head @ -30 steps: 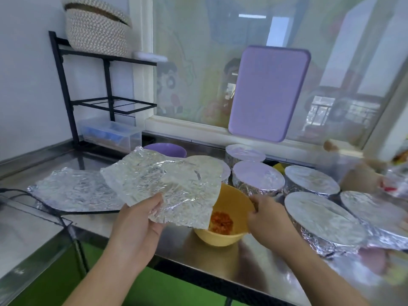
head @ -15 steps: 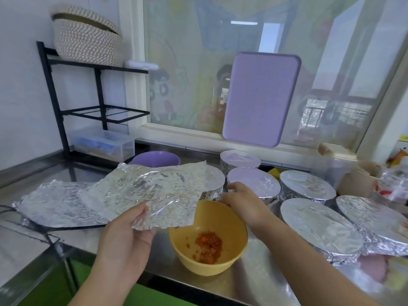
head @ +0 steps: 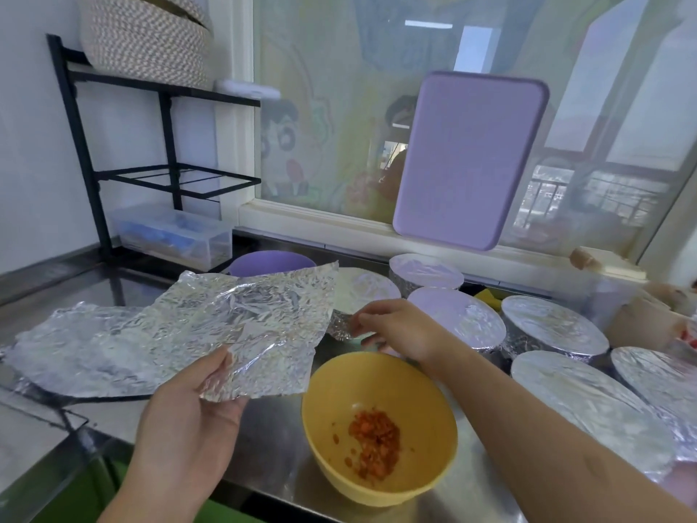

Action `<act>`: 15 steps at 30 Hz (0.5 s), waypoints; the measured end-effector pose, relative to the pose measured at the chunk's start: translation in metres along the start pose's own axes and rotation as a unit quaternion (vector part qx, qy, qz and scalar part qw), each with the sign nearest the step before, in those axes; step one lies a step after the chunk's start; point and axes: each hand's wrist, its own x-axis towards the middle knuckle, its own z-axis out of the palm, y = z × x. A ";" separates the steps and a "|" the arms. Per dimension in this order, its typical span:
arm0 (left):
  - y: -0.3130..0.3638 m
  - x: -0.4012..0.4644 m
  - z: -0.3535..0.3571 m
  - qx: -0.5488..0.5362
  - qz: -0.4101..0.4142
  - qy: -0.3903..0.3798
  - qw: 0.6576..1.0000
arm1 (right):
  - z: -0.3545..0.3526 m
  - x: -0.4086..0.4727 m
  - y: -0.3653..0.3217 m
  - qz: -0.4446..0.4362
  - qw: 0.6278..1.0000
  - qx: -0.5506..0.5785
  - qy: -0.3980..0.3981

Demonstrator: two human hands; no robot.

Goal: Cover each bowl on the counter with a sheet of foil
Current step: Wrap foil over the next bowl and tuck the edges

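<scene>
Left hand, lower left of the frame, palm up, fingers clamped on the crinkled foil sheet held left of the yellow bowl. Right hand reaches across mid-frame above the bowl, fingers loosely apart, holding nothing.

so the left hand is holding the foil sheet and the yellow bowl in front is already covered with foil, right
Not quite. The left hand does hold the foil sheet, but the yellow bowl is not yet covered: the head view shows it open, with orange food in its bottom. The foil hangs up and to its left, not over it.
</scene>
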 end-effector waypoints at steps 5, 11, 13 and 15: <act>-0.002 0.007 -0.001 0.003 0.004 0.014 1.000 | -0.001 0.007 -0.006 -0.013 0.999 -0.033 0.020; -0.004 0.002 0.013 0.047 0.032 0.034 0.998 | -0.009 -0.051 -0.029 -0.072 0.978 0.084 0.177; -0.009 -0.011 0.027 0.074 0.040 0.020 0.996 | -0.012 -0.071 -0.038 -0.050 0.980 0.164 0.098; -0.017 -0.028 0.041 0.108 0.030 -0.028 0.993 | -0.016 -0.085 -0.038 -0.039 0.978 0.197 0.052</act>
